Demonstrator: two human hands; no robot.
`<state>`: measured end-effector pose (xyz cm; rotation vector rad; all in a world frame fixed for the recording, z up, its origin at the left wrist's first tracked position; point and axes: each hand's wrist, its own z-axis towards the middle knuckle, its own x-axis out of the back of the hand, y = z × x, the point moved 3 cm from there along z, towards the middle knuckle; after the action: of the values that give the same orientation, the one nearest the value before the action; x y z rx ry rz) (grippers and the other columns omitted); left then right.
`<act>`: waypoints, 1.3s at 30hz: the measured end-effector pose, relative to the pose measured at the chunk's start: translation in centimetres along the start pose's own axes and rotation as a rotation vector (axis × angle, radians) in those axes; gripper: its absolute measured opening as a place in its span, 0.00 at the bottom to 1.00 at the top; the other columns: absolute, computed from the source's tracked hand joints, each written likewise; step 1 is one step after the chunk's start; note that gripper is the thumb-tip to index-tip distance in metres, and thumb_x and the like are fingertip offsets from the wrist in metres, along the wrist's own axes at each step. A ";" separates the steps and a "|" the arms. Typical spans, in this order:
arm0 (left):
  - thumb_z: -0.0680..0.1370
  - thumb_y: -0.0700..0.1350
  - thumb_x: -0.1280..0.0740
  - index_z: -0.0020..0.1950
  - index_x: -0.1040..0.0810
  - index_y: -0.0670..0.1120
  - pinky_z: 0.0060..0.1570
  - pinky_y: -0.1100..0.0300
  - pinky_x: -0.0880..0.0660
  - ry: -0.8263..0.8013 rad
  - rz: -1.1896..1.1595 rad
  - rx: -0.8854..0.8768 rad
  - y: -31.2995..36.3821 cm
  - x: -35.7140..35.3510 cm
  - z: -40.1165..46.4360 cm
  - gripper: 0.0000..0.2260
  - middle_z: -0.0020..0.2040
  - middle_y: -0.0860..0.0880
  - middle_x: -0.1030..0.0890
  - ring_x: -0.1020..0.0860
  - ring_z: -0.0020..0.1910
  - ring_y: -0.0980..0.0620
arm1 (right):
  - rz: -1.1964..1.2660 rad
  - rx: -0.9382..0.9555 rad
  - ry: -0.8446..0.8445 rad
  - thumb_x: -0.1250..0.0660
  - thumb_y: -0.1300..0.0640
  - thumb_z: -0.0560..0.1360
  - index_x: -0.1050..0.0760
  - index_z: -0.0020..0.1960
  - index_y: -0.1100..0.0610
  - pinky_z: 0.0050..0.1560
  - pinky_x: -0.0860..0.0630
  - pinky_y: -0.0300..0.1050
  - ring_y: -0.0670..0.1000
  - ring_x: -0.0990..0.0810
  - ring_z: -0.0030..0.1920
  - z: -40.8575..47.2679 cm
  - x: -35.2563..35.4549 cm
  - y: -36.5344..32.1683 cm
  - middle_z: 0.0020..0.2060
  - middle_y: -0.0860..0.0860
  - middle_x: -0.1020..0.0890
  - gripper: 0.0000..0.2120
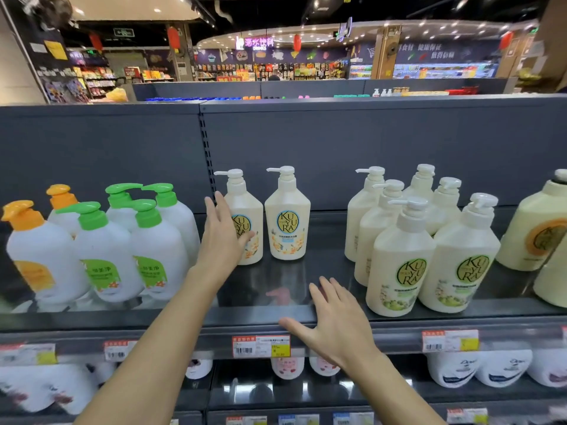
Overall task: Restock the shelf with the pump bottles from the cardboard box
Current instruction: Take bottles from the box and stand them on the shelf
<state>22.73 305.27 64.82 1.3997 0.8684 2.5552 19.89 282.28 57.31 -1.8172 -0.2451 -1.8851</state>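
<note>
Two cream pump bottles with blue-ringed KUYURA labels stand at the back of the grey shelf point(276, 289): the left one point(250, 250) and the right one point(287, 222). My left hand point(221, 237) is spread open against the left bottle's side, touching it without gripping. Over the shelf's front edge, my right hand point(334, 323) hovers open and holds nothing. The cardboard box is out of view.
White bottles with green and orange pumps point(107, 250) crowd the shelf's left. A group of cream green-label KUYURA bottles point(405, 262) stands at right, with a large cream bottle point(534, 231) beyond. Price tags point(260, 346) line the shelf edge. More bottles fill the lower shelf.
</note>
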 end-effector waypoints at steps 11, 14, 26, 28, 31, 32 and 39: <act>0.75 0.50 0.30 0.70 0.31 0.38 0.63 0.51 0.30 0.153 0.099 -0.078 -1.4 9.0 -15.0 0.28 0.67 0.40 0.25 0.27 0.65 0.42 | 0.186 0.177 0.028 0.50 0.24 0.71 0.39 0.78 0.58 0.76 0.43 0.52 0.54 0.40 0.77 -2.1 4.0 -3.4 0.77 0.55 0.36 0.48; 0.75 0.51 0.31 0.69 0.29 0.41 0.57 0.50 0.28 0.163 0.085 0.126 -5.3 11.4 -22.1 0.25 0.63 0.41 0.22 0.23 0.60 0.42 | 0.319 0.295 -0.001 0.47 0.25 0.71 0.38 0.77 0.57 0.74 0.41 0.49 0.52 0.39 0.75 -5.4 4.1 -7.8 0.76 0.53 0.34 0.46; 0.78 0.62 0.41 0.77 0.41 0.48 0.71 0.52 0.39 0.169 0.337 0.768 -23.0 21.3 -46.4 0.32 0.77 0.47 0.38 0.40 0.75 0.49 | 0.353 0.742 -0.467 0.49 0.24 0.72 0.42 0.78 0.53 0.68 0.35 0.52 0.56 0.37 0.73 -17.2 -9.2 -31.6 0.74 0.51 0.34 0.45; 0.78 0.64 0.42 0.77 0.42 0.48 0.72 0.51 0.40 0.170 0.326 0.867 -25.8 22.4 -50.1 0.33 0.78 0.48 0.40 0.41 0.76 0.49 | 0.338 0.771 -0.565 0.48 0.24 0.72 0.41 0.78 0.53 0.70 0.35 0.54 0.55 0.38 0.74 -20.0 -13.0 -35.7 0.75 0.51 0.35 0.45; 0.78 0.62 0.41 0.77 0.41 0.46 0.72 0.51 0.40 0.161 0.320 0.974 -30.5 23.6 -55.3 0.32 0.77 0.46 0.39 0.40 0.75 0.48 | 0.300 0.791 -0.682 0.47 0.25 0.72 0.39 0.78 0.53 0.71 0.35 0.56 0.54 0.38 0.75 -24.5 -19.0 -41.1 0.75 0.51 0.34 0.44; 0.78 0.61 0.41 0.76 0.40 0.46 0.72 0.51 0.39 0.143 0.313 1.004 -32.2 23.7 -56.7 0.31 0.76 0.46 0.37 0.39 0.75 0.47 | 0.279 0.792 -0.710 0.46 0.25 0.73 0.39 0.77 0.53 0.71 0.35 0.55 0.54 0.37 0.74 -25.8 -21.0 -42.5 0.75 0.51 0.34 0.43; 0.79 0.57 0.41 0.72 0.35 0.44 0.64 0.50 0.32 -0.168 0.188 1.056 -44.8 19.0 -62.0 0.26 0.71 0.43 0.31 0.33 0.69 0.43 | 0.095 0.508 -0.973 0.47 0.28 0.75 0.35 0.74 0.56 0.69 0.34 0.54 0.56 0.35 0.72 -31.6 -37.2 -47.0 0.72 0.54 0.31 0.40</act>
<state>-45.75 322.36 29.64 1.9116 2.3185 2.0294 -30.90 316.46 28.30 -2.1412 -0.8503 -0.6387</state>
